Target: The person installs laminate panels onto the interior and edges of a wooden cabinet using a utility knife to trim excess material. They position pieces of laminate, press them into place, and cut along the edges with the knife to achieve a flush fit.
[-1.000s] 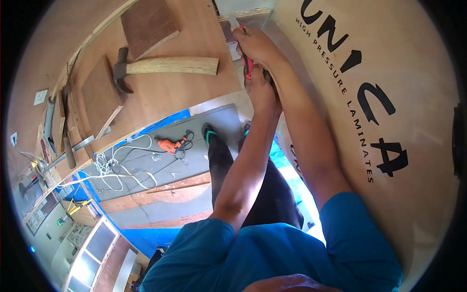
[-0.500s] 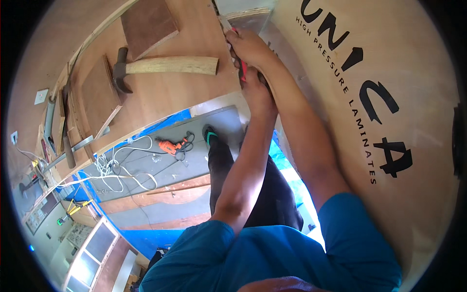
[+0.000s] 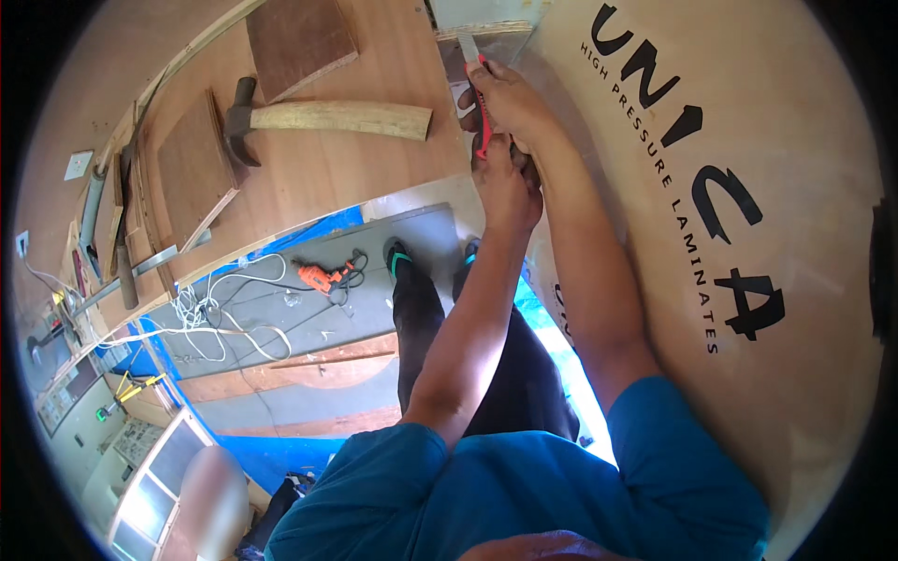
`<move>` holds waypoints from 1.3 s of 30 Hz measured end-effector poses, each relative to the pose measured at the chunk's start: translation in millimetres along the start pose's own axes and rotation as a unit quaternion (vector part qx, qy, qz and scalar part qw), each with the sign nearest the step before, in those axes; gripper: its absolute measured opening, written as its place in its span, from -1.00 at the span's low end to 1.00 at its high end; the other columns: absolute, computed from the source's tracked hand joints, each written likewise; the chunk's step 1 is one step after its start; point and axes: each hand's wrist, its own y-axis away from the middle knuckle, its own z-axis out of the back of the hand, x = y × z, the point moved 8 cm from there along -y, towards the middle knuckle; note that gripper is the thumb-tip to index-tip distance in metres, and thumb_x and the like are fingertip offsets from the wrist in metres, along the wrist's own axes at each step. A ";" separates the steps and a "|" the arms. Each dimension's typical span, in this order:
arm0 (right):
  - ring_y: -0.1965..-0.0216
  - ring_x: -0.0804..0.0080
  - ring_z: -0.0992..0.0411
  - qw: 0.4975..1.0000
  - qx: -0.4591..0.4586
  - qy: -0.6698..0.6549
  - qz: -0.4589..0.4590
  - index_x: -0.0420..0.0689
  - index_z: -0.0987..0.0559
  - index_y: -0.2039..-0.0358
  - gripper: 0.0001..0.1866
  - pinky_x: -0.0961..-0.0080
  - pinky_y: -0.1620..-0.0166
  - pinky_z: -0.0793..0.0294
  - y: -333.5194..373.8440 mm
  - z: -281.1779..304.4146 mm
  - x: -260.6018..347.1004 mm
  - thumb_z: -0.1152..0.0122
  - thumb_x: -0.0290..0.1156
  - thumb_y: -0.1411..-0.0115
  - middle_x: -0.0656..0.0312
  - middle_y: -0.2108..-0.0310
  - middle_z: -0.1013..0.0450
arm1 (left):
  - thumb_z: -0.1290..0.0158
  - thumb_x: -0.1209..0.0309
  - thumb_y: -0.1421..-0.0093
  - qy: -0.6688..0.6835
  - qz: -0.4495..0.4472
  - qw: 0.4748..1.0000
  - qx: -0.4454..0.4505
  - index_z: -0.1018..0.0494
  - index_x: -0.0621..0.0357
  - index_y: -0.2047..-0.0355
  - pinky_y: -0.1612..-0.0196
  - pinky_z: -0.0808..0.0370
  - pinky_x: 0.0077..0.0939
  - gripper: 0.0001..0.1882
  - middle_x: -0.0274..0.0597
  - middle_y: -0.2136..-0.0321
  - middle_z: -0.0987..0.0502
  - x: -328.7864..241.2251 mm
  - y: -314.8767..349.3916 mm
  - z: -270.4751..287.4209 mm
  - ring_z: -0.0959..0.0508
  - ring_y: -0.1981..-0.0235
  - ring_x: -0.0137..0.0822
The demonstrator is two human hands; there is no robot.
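Note:
A red utility knife (image 3: 484, 122) with a flat silver blade is in my hands, beyond the right end of the plywood worktop (image 3: 374, 164). My right hand (image 3: 510, 101) is closed round its upper part, close to the blade. Lower down, my left hand (image 3: 505, 179) has its fingers curled at the tail end of the handle. The two wrists nearly touch. The blade points away from me, toward a pale board edge (image 3: 486, 30). On the worktop, left of my hands, lies a claw hammer (image 3: 341, 120) with a wooden handle.
A large printed laminate sheet (image 3: 645, 280) rises along my right. Brown board offcuts (image 3: 196, 168) lie on the worktop. Below are an orange power tool (image 3: 323, 278) and tangled white cable (image 3: 201, 313). A blurred person (image 3: 215, 500) is at lower left.
My hands and the knife have shifted right, away from the worktop's end, and the blade shows more fully. The view has moved slightly. A person has appeared at lower left.

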 end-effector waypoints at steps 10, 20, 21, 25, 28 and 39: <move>0.65 0.42 -0.39 0.989 -0.023 0.133 0.057 -0.19 -0.48 0.12 -0.60 0.40 0.55 -0.42 -9.8 -8.5 0.3 -0.02 -0.05 -0.44 0.23 0.58 -0.41 | 0.02 0.22 -0.37 -0.054 -0.063 0.996 -0.023 -0.41 0.08 -0.04 0.22 -0.59 -0.35 -0.68 -0.22 0.12 -0.54 -12.9 4.8 -4.3 -0.61 0.21 -0.36; 0.67 0.47 -0.37 0.989 -0.033 0.112 0.088 -0.13 -0.46 0.21 -0.67 0.44 0.58 -0.37 0.4 -1.7 -1.4 0.02 -0.10 -0.44 0.28 0.60 -0.40 | 0.00 0.22 -0.35 -0.007 -0.018 1.000 -0.003 -0.36 0.09 -0.03 0.30 -0.60 -0.33 -0.67 -0.20 0.27 -0.54 2.3 -1.1 11.6 -0.61 0.35 -0.31; 0.67 0.47 -0.37 0.990 -0.035 0.109 0.084 -0.13 -0.46 0.21 -0.67 0.44 0.58 -0.37 -0.3 -1.9 -0.8 0.02 -0.10 -0.44 0.28 0.60 -0.40 | 0.00 0.22 -0.35 -0.005 -0.027 1.000 0.007 -0.36 0.09 -0.03 0.30 -0.60 -0.33 -0.67 -0.20 0.27 -0.54 0.6 -2.9 9.1 -0.61 0.35 -0.31; 0.66 0.49 -0.36 0.992 -0.044 0.094 0.072 -0.12 -0.47 0.16 -0.65 0.44 0.58 -0.37 -7.3 0.3 1.0 0.01 -0.06 -0.44 0.27 0.60 -0.40 | 0.00 0.22 -0.35 0.019 -0.021 1.000 -0.008 -0.35 0.08 -0.02 0.27 -0.61 -0.31 -0.68 -0.22 0.26 -0.53 1.0 -5.3 1.7 -0.61 0.33 -0.31; 0.66 0.48 -0.36 0.993 -0.035 0.087 0.069 -0.13 -0.47 0.14 -0.64 0.44 0.58 -0.38 -12.5 -0.1 -1.3 0.02 -0.06 -0.44 0.27 0.60 -0.41 | 0.02 0.21 -0.35 0.024 -0.032 0.999 -0.003 -0.34 0.06 -0.04 0.25 -0.61 -0.27 -0.67 -0.22 0.23 -0.52 -1.5 -4.9 -4.7 -0.60 0.29 -0.29; 0.66 0.44 -0.39 0.956 -0.057 0.239 0.160 -0.19 -0.46 0.19 -0.59 0.41 0.55 -0.44 -20.7 -0.8 7.3 0.06 -0.03 -0.45 0.22 0.62 -0.39 | 0.03 0.14 -0.42 -0.028 -0.025 0.999 -0.035 -0.44 0.09 -0.06 0.19 -0.54 -0.36 -0.64 -0.23 0.13 -0.53 -0.4 -1.6 5.7 -0.56 0.21 -0.36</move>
